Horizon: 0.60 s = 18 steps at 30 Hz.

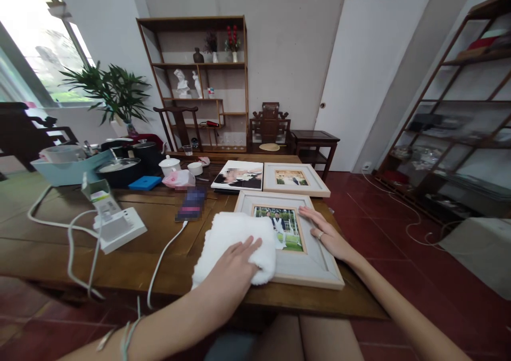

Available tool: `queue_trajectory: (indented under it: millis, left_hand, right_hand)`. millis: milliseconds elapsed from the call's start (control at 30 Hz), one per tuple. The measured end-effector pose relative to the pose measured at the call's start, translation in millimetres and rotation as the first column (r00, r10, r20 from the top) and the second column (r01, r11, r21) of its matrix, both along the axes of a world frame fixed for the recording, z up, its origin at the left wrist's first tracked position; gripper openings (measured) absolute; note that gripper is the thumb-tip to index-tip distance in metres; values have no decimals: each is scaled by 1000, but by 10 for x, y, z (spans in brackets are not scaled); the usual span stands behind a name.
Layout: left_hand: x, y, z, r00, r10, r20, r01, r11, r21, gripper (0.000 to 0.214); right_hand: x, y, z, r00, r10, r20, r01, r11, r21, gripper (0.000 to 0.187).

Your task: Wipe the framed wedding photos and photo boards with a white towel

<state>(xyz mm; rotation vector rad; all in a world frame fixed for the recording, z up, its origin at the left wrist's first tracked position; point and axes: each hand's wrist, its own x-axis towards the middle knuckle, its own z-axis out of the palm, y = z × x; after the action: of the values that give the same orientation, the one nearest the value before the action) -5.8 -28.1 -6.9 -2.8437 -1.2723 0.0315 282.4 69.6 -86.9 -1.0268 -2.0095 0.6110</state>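
Observation:
On the wooden table a picture frame (281,268) with a pale wide border lies flat, with a photo (293,233) of two people on grass inside. My left hand (237,265) grips a folded white fluffy towel (223,238), pressed over the left part of the frame and hiding some of the photo. The towel also spreads onto the tabletop. My right hand (323,233), wearing a ring, rests on the frame's right border with its fingers stretched out. Behind lie a second wooden frame (320,182) and a white-edged photo panel (257,180).
Left on the table (43,244) stand a white power strip (128,233) with loose cables, a blurred phone (191,204), a blue box (144,182), a pink-and-white tissue pack (179,179), a white lidded pot (170,165) and a light-blue bin (59,174). Shelves and chairs stand beyond.

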Motion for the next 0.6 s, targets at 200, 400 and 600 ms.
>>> queue_trajectory:
  millis: [200, 400, 600]
  left_hand:
    - [8, 862, -139, 993, 98, 58, -105, 986, 131, 30]
    - [64, 1420, -126, 998, 55, 26, -59, 978, 201, 31]
    - [68, 877, -90, 998, -19, -60, 28, 989, 144, 31]
  right_hand:
    - [6, -10, 13, 1000, 18, 23, -18, 1000, -3, 50]
    - [-3, -13, 20, 1000, 5, 16, -5, 1000, -7, 52]
    - [-8, -3, 6, 1000, -7, -4, 7, 1000, -3, 52]
